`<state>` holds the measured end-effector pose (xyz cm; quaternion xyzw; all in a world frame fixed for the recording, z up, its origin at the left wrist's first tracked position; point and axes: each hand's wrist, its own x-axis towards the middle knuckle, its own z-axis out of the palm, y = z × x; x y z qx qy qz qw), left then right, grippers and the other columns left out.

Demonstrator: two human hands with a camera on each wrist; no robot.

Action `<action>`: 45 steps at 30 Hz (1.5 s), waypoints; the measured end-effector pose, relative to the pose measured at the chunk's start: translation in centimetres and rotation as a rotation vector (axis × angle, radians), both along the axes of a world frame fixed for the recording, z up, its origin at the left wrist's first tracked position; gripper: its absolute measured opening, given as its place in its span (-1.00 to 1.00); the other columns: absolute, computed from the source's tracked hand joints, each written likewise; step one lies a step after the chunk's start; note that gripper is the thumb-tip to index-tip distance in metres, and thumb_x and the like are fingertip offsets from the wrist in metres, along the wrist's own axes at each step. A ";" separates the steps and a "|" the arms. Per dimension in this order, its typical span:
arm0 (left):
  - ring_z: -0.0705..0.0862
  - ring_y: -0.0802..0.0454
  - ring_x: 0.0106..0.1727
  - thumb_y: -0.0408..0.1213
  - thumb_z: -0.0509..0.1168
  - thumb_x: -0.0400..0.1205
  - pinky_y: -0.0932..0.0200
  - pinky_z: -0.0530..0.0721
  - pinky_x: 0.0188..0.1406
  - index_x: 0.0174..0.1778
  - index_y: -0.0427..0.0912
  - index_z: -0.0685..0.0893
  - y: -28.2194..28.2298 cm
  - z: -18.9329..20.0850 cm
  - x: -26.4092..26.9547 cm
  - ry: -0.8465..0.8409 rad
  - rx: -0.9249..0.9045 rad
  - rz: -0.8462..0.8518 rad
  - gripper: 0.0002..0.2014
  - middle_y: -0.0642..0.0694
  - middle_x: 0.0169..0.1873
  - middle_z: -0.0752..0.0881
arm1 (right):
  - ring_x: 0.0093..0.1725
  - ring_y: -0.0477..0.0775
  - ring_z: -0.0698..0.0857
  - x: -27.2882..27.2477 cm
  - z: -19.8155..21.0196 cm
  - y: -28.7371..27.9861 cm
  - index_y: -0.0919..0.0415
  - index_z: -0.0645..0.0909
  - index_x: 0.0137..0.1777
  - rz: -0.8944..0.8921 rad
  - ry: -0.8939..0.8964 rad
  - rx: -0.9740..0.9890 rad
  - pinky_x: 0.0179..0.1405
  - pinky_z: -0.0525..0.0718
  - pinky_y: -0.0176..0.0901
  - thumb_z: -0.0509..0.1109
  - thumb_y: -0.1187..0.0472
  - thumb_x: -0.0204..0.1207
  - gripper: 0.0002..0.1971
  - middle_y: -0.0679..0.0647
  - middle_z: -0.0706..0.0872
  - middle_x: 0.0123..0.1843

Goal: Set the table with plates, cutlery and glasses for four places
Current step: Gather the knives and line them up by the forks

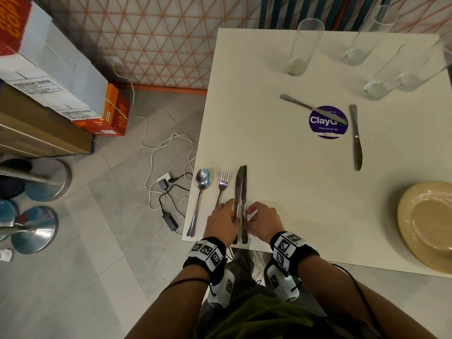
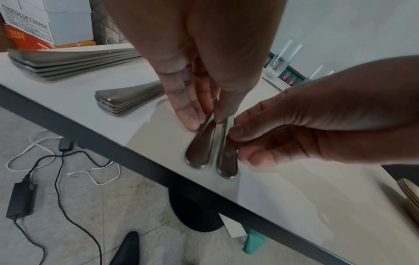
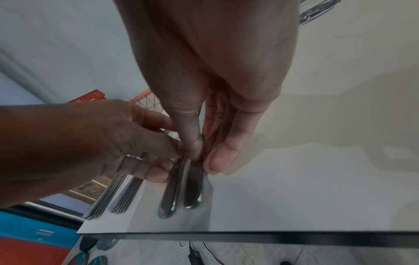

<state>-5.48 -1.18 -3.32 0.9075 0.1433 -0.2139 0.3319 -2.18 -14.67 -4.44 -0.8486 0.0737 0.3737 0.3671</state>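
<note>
Two table knives lie side by side at the near left edge of the white table [image 1: 281, 167], blades pointing away from me. My left hand [image 1: 226, 220] pinches the handle of the left knife [image 1: 238, 184] between thumb and fingers. My right hand [image 1: 256, 217] pinches the handle of the right knife [image 1: 244, 184]. In the left wrist view both rounded handle ends [image 2: 199, 152] rest flat on the table, close to its edge. In the right wrist view the thumb [image 3: 192, 145] presses on the right knife [image 3: 192, 190].
Left of the knives lie stacked spoons [image 1: 203, 192] and stacked forks [image 1: 223, 184]. Two more knives [image 1: 313, 110] [image 1: 356, 140] lie by a purple sticker [image 1: 327, 122]. Several tall glasses [image 1: 303, 47] stand at the far side, and beige plates [image 1: 428, 223] sit at the right edge. Cables lie on the floor.
</note>
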 end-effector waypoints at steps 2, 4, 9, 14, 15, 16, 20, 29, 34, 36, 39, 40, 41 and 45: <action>0.66 -0.08 0.07 -0.26 0.29 0.64 -0.10 0.63 0.24 0.47 0.03 0.49 0.0 0.1 0.0 -0.001 0.000 -0.007 -0.56 -0.04 0.00 0.62 | -0.20 0.23 0.78 0.0 0.0 0.1 0.04 0.58 0.00 0.005 0.001 0.005 -0.05 0.77 0.01 0.51 0.22 0.33 -0.74 0.10 0.80 -0.28; 0.66 -0.08 0.09 -0.27 0.29 0.64 -0.10 0.63 0.26 0.46 0.03 0.49 -0.1 0.1 0.0 0.002 -0.005 -0.005 -0.56 -0.04 0.01 0.62 | -0.23 0.22 0.77 -0.1 0.0 0.1 0.04 0.58 -0.01 0.006 -0.002 0.010 -0.05 0.78 0.02 0.52 0.20 0.31 -0.73 0.11 0.80 -0.28; 0.65 -0.09 0.11 -0.27 0.29 0.65 -0.09 0.63 0.27 0.45 0.03 0.50 -0.2 0.3 0.1 0.009 -0.012 -0.012 -0.58 -0.05 0.04 0.63 | -0.22 0.22 0.77 -0.1 -0.1 0.2 0.01 0.57 -0.03 0.017 -0.009 0.005 -0.08 0.79 0.02 0.52 0.16 0.28 -0.72 0.13 0.80 -0.21; 0.66 -0.09 0.10 -0.27 0.30 0.64 -0.08 0.65 0.26 0.45 0.04 0.50 -0.1 0.3 0.0 0.009 -0.002 -0.014 -0.57 -0.06 0.05 0.63 | -0.22 0.21 0.78 0.0 0.1 0.2 0.02 0.58 -0.01 0.012 -0.003 0.005 -0.07 0.79 0.01 0.53 0.18 0.30 -0.72 0.11 0.80 -0.19; 0.66 -0.09 0.10 -0.26 0.30 0.64 -0.08 0.65 0.25 0.45 0.04 0.50 -0.1 0.3 0.0 0.008 -0.002 -0.017 -0.57 -0.06 0.05 0.63 | -0.25 0.19 0.76 0.0 0.1 0.1 0.04 0.59 0.00 0.010 -0.002 0.011 -0.06 0.79 0.01 0.54 0.20 0.31 -0.72 0.11 0.80 -0.22; 0.66 -0.08 0.09 -0.26 0.30 0.64 -0.08 0.65 0.25 0.45 0.04 0.50 -0.1 0.3 0.1 0.008 0.001 -0.020 -0.57 -0.05 0.04 0.63 | -0.28 0.17 0.74 0.1 0.1 0.1 0.05 0.59 0.00 0.007 0.000 0.017 -0.05 0.79 0.02 0.54 0.21 0.32 -0.72 0.10 0.80 -0.24; 0.65 0.01 0.05 -0.20 0.30 0.65 0.03 0.63 0.21 0.52 -0.01 0.47 0.4 0.5 0.3 -0.008 0.010 -0.017 -0.52 -0.03 0.07 0.65 | -0.38 0.05 0.73 0.4 0.2 -0.7 0.08 0.60 0.02 -0.014 0.018 0.038 -0.07 0.80 0.02 0.56 0.24 0.39 -0.75 0.07 0.80 -0.34; 0.67 0.13 -0.17 -0.15 0.31 0.66 0.15 0.68 0.03 0.38 -0.01 0.62 0.7 3.1 4.7 -0.223 -0.024 -0.123 -0.65 0.08 -0.01 0.66 | -0.28 0.12 0.84 2.4 3.3 -6.2 0.12 0.69 -0.06 -0.198 -0.051 0.092 -0.17 0.85 0.04 0.50 0.13 0.53 -0.91 0.08 0.82 -0.21; 0.71 0.04 -0.03 -0.18 0.32 0.66 0.05 0.67 0.13 0.33 -0.05 0.66 -2.2 4.8 11.0 -0.283 -0.036 -0.197 -0.69 0.00 0.01 0.68 | -0.37 0.00 0.82 5.4 5.7 -11.4 0.11 0.72 -0.10 -0.303 -0.176 0.070 -0.26 0.82 -0.07 0.46 0.18 0.55 -0.96 0.08 0.83 -0.19; 0.71 0.02 0.06 -0.17 0.30 0.67 0.12 0.64 0.11 0.35 -0.04 0.65 -3.6 5.3 13.8 -0.285 0.000 -0.252 -0.68 -0.01 0.09 0.69 | -0.38 0.01 0.82 7.4 6.4 -13.8 0.10 0.73 -0.11 -0.347 -0.235 0.054 -0.29 0.81 -0.09 0.42 0.25 0.56 -0.93 0.10 0.83 -0.17; 0.63 -0.05 0.23 -0.16 0.26 0.69 0.07 0.58 0.19 0.43 -0.05 0.60 -6.0 5.4 18.3 -0.254 0.084 -0.341 -0.63 -0.05 0.22 0.67 | -0.33 0.00 0.82 11.2 6.8 -17.6 0.03 0.72 -0.11 -0.366 -0.313 -0.006 -0.19 0.82 -0.05 0.38 0.27 0.57 -0.86 0.04 0.84 -0.16; 0.59 -0.08 0.30 -0.15 0.25 0.69 0.03 0.57 0.24 0.46 -0.05 0.57 -6.8 5.4 19.9 -0.232 0.120 -0.368 -0.61 -0.07 0.29 0.64 | -0.29 0.02 0.82 12.6 6.8 -18.8 0.00 0.72 -0.11 -0.362 -0.331 -0.026 -0.11 0.83 0.01 0.38 0.26 0.57 -0.85 0.02 0.84 -0.15; 0.54 -0.10 0.37 -0.13 0.24 0.69 -0.01 0.56 0.30 0.50 -0.03 0.52 -7.7 5.3 21.5 -0.198 0.156 -0.395 -0.58 -0.07 0.36 0.60 | -0.24 0.05 0.83 14.1 6.7 -19.9 -0.03 0.72 -0.11 -0.361 -0.345 -0.041 -0.04 0.83 0.06 0.37 0.26 0.57 -0.84 0.01 0.84 -0.14; 0.36 -0.14 0.52 -0.11 0.21 0.71 -0.09 0.50 0.40 0.62 0.00 0.35 -11.1 4.6 27.4 -0.036 0.264 -0.530 -0.48 -0.07 0.55 0.39 | 0.03 0.18 0.77 20.2 6.2 -23.1 0.02 0.78 -0.01 -0.232 -0.355 -0.173 0.18 0.67 -0.08 0.29 0.28 0.60 -0.76 0.08 0.83 0.05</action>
